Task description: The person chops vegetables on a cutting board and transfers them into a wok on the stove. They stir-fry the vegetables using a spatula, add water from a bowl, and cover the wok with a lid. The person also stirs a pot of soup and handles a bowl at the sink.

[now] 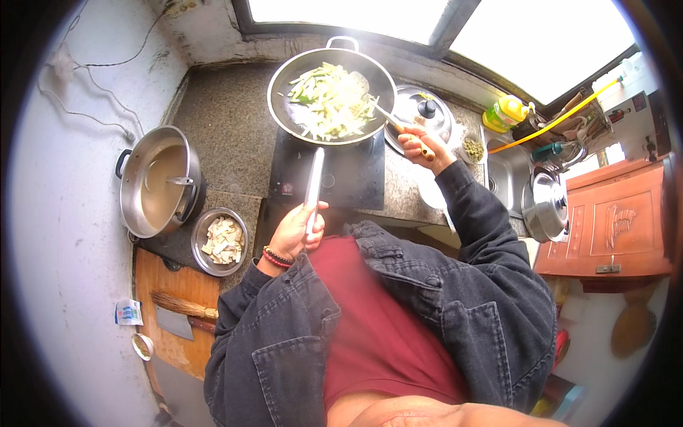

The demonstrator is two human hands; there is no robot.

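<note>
My left hand (pixel 301 229) is closed around the metal handle of a frying pan (pixel 277 115), which is over the far part of a black cooktop (pixel 328 181). Pale green vegetable strips (pixel 333 101) fill much of the pan, and steam rises about it. With my right hand (pixel 425 148) I grip the wooden handle of a metal spatula (pixel 358 82). Its blade rests among the strips at the pan's right side, partly veiled by steam. Right of the pan lies a domed metal lid (pixel 421 115) with a black knob.
At left stand a large pot of cloudy liquid (pixel 125 197) and a metal bowl (pixel 196 245) of pale cut pieces. A cleaver (pixel 175 322) and a straw brush (pixel 181 305) lie on a wooden board (pixel 176 352). A sink (pixel 504 173), a lidded pot (pixel 544 213) and a yellow bottle (pixel 504 113) are at right.
</note>
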